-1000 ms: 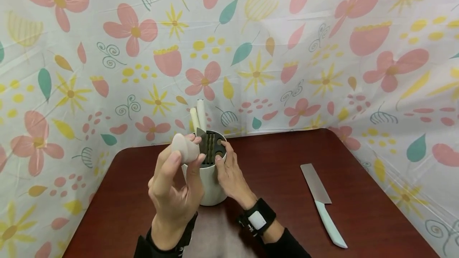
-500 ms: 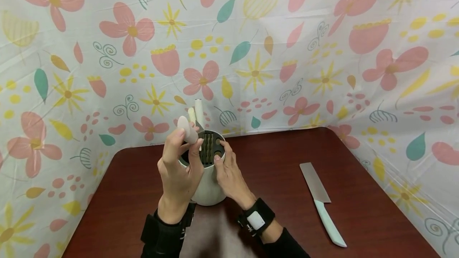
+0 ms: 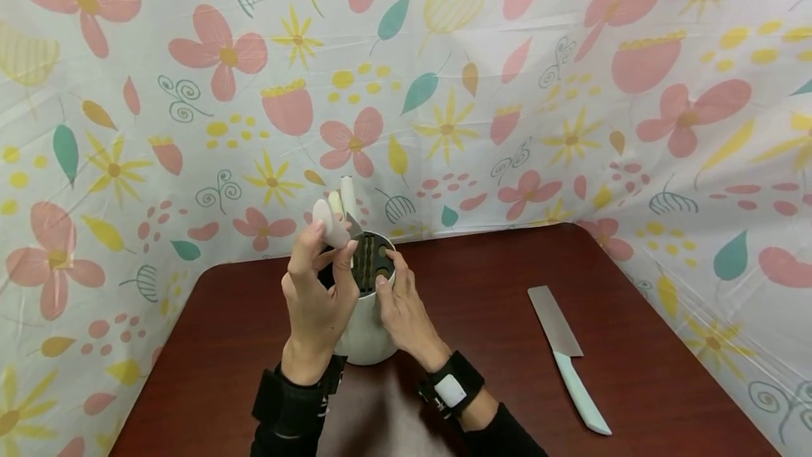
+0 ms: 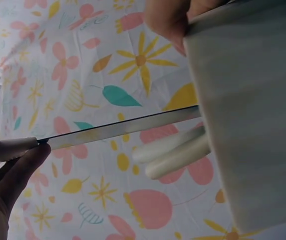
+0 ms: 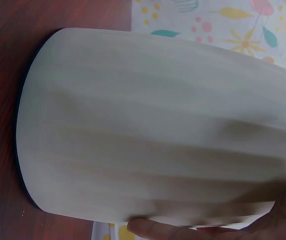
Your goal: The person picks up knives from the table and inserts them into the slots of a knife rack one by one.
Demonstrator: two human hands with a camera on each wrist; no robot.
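Observation:
My left hand point(image 3: 320, 302) grips the pale handle of a knife point(image 3: 330, 224) above a white knife block point(image 3: 364, 340). In the left wrist view the knife's blade point(image 4: 123, 127) runs toward the block, and its far end is hidden past the rim. The block stands upright on the table, with a dark slotted top point(image 3: 364, 263). My right hand point(image 3: 409, 312) holds the block's right rim, thumb and fingers at the top edge. Two more pale handles, a white one point(image 3: 347, 196) and a cream one point(image 3: 335, 204), stick up at the block's back left.
A broad-bladed knife with a pale green handle point(image 3: 580, 393) lies on the dark red-brown table point(image 3: 482, 288) at the right, its blade pointing away. Behind the table hangs a flower-printed cloth point(image 3: 444, 90).
My left hand has moved up and away from the head camera, and the knife's handle has turned to show its end more edge-on. My right hand stays on the rim.

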